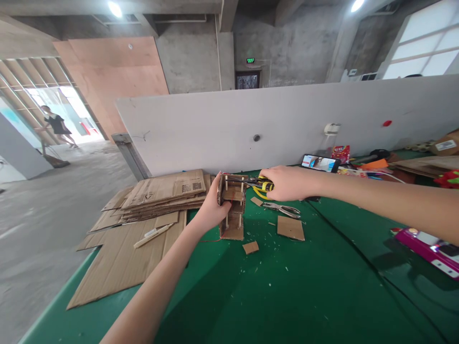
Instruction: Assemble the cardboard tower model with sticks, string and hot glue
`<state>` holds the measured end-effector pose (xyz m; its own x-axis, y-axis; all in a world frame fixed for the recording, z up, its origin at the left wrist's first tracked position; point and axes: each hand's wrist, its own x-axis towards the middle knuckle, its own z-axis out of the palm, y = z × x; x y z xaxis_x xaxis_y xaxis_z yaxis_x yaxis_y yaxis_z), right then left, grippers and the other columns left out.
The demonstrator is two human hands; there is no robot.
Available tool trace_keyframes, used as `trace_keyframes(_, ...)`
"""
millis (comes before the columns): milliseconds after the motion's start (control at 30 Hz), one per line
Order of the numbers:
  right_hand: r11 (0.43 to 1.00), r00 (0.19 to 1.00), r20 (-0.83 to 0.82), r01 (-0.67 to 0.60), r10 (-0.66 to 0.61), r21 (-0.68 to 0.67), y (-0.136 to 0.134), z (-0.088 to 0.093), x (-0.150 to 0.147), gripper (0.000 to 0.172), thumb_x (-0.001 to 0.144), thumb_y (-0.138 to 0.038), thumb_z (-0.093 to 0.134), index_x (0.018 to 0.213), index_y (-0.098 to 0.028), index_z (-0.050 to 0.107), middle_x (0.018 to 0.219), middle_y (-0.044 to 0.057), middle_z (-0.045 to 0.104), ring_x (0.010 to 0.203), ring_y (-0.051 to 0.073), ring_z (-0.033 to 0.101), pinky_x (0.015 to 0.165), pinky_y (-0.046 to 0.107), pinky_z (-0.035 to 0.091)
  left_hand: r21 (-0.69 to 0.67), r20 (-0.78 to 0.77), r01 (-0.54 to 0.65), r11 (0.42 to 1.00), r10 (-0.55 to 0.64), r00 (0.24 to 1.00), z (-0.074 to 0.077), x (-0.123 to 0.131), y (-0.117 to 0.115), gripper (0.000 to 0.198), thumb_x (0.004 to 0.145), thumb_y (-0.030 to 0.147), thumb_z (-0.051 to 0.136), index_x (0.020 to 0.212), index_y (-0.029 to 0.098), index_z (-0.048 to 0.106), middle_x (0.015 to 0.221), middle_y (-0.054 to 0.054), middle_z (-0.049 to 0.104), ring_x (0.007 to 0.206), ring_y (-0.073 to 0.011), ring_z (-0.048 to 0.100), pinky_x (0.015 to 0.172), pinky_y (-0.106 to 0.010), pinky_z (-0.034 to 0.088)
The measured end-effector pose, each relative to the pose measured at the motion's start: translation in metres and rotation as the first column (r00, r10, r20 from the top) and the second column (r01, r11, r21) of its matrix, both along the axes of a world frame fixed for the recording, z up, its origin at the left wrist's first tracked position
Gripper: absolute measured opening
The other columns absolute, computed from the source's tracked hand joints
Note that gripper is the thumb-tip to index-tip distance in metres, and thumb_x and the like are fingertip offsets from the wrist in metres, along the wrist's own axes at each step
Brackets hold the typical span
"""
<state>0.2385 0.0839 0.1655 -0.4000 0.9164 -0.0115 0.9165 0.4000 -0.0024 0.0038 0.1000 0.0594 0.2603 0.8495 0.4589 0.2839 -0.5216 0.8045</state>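
Observation:
A small cardboard frame model (233, 210) with pale stick posts stands on the green table (294, 296). My left hand (211, 212) is closed round the model's left side, holding it upright. My right hand (287, 183) is closed on yellow-handled pliers (261, 185), whose jaws point left at the model's top edge. A thin red wire runs by the model's top.
Flattened cardboard sheets (161, 196) lie at the left, with a box cutter (152, 235) on them. Metal pliers (283, 209) and cardboard scraps (290, 228) sit right of the model. A phone (319, 163), a pink device (430, 248) and clutter lie at the right. A grey partition (287, 119) stands behind. A person walks far left.

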Motion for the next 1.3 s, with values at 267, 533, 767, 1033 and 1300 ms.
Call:
trace_keyframes(267,0.997,0.999,-0.003,0.042,-0.042,-0.069,-0.003,0.002,-0.004,0.021,0.073,-0.039,0.057,0.083,-0.022,0.048,0.084,0.007,0.062,0.057,0.017,0.053,0.048,0.032,0.032,-0.006,-0.01,0.007,1.0,-0.007,1.0,0.001,0.0,0.0,0.096,0.071,0.011,0.056,0.156,0.013,0.014,0.159,-0.016,0.032,0.15,-0.031,0.026,0.125,-0.047,0.017)
trace_keyframes(533,0.998,0.998,-0.01,0.054,-0.054,-0.02,-0.003,0.0,-0.005,0.017,0.076,-0.035,0.055,0.085,-0.022,0.05,0.079,0.006,0.061,0.045,0.013,0.048,0.044,0.032,0.032,0.002,-0.005,0.019,1.0,-0.019,1.0,0.001,0.0,0.0,0.095,0.07,0.011,0.055,0.156,0.012,0.014,0.158,-0.017,0.034,0.149,-0.0306,0.027,0.125,-0.047,0.018)
trace_keyframes(767,0.999,0.999,0.007,0.033,-0.033,0.029,0.0,-0.004,-0.002,0.018,0.075,-0.029,0.054,0.091,-0.02,0.05,0.081,0.007,0.062,0.038,0.01,0.041,0.043,0.031,0.029,0.021,-0.016,0.007,1.0,-0.007,1.0,-0.001,0.0,0.0,0.094,0.07,0.011,0.055,0.155,0.013,0.015,0.157,-0.016,0.035,0.148,-0.03,0.029,0.125,-0.047,0.02)
trace_keyframes(1033,0.987,0.998,0.057,-0.038,0.029,0.157,0.003,-0.01,-0.002,0.02,0.072,-0.025,0.055,0.089,-0.021,0.046,0.084,0.008,0.06,0.054,0.016,0.046,0.047,0.032,0.029,0.05,-0.022,0.019,0.999,-0.018,1.0,-0.004,-0.001,0.002,0.093,0.071,0.011,0.054,0.155,0.013,0.015,0.158,-0.015,0.033,0.149,-0.0299,0.027,0.125,-0.048,0.019)
trace_keyframes(1300,0.982,0.997,0.05,-0.058,0.05,0.179,0.003,-0.014,0.001,0.022,0.072,-0.024,0.055,0.092,-0.02,0.045,0.089,0.009,0.061,0.057,0.016,0.045,0.048,0.032,0.029,0.045,-0.005,0.022,0.999,-0.022,1.0,-0.003,0.0,0.001,0.094,0.07,0.01,0.055,0.156,0.014,0.017,0.157,-0.015,0.034,0.149,-0.0306,0.027,0.125,-0.047,0.019)
